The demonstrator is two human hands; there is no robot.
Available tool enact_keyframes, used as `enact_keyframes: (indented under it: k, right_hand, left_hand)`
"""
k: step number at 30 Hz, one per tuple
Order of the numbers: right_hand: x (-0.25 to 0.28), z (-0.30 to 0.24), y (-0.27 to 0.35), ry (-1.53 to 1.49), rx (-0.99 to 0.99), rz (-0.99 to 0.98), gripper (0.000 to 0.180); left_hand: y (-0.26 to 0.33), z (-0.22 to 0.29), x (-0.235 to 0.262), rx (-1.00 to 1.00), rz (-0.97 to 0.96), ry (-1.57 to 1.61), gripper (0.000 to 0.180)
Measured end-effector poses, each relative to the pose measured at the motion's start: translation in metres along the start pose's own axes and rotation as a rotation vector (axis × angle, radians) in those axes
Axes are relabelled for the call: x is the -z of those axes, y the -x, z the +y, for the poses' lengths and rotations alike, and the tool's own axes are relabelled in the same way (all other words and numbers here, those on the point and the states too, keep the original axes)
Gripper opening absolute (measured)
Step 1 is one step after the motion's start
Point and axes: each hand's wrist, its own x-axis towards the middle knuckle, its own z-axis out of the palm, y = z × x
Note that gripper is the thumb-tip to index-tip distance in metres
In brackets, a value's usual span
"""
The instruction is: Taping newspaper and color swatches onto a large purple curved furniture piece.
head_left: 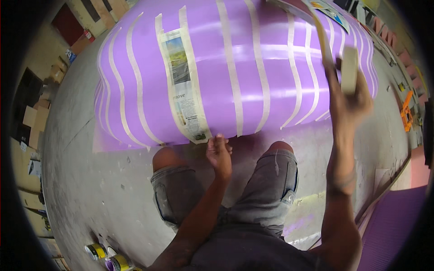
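Observation:
A large glossy purple rounded form (212, 67) fills the upper middle, striped with cream masking tape (230, 67). Between two tape strips lies a printed newspaper strip (183, 77), reaching down to the form's near lower edge. At that lower edge my left hand (219, 151) is closed, its fingertips against the corner of the taped paper; what they pinch is hidden. My right hand (352, 101), raised on the right and slightly blurred, grips a roll of masking tape (349, 70). A long pale strip (323, 38) runs upward from this hand, its far part blurred.
Grey concrete floor (86, 167) surrounds the form. Paint cans (96, 251) stand at the lower left. An orange tool (406, 113) lies at the right, above a purple surface (393, 221). Printed paper (332, 13) rests on the form's far right. Boxes (56, 74) line the left wall.

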Motion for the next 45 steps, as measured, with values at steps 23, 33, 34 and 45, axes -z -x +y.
enact_keyframes:
  k: [23, 33, 34, 45]
  right_hand:
    - [0.112, 0.008, 0.084, -1.366, -0.828, -0.232, 0.050]
    - [0.048, -0.060, 0.023, -1.614, -1.036, -0.622, 0.041]
    - [0.045, -0.061, 0.025, -1.433, -0.988, -0.543, 0.030]
    - [0.048, -0.057, 0.022, -1.503, -0.882, -0.526, 0.038]
  left_hand:
    - [0.076, 0.093, -0.057, -0.459, -1.576, 0.069, 0.152]
    - [0.103, 0.094, -0.033, 0.035, -1.292, 0.011, 0.119]
    - [0.107, 0.099, -0.032, 0.016, -1.259, 0.047, 0.127]
    - [0.088, 0.077, -0.015, -0.040, -1.577, -0.363, 0.161]
